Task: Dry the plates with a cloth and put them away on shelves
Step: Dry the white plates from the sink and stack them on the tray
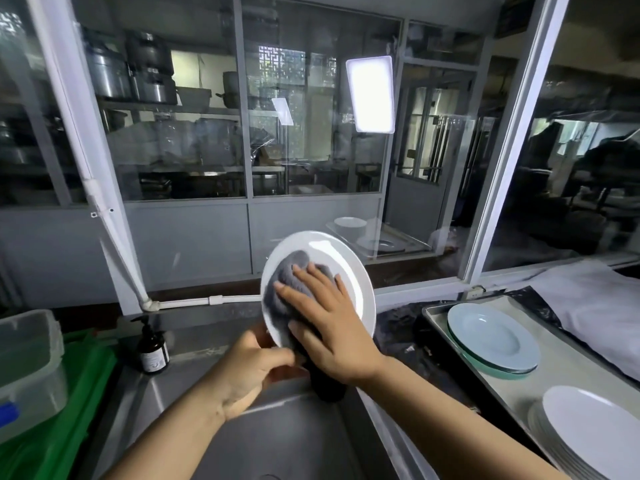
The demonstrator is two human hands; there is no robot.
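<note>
Nearest, at lower right: stack of round white plates (588,434) resting on a flat rectangular metal tray (568,370). Farther along the same tray: second stack of pale blue-tinted round plates (493,337). Beyond the tray: white cloth bundle (595,306) lying over black plastic sheeting (405,332).

At centre, above the stainless steel sink basin (277,431): left hand (251,370) gripping the lower rim of a round white ceramic plate (349,268), fingers curled round the edge. Plate held nearly upright, face turned toward the camera. Right hand (329,320) laid flat on a grey terry cloth (292,289), fingers straight and slightly spread, pressing the cloth against the plate face. Tail of the cloth hanging dark below the plate.

At left: green plastic crate (72,403) carrying a translucent plastic container (29,368); brown pump bottle (152,348) standing on the sink ledge. White plastic pipe (194,302) running along the wall behind.

Farthest: grey-framed glass partition (247,133), with metal pots (138,71) on shelving visible through it.
</note>
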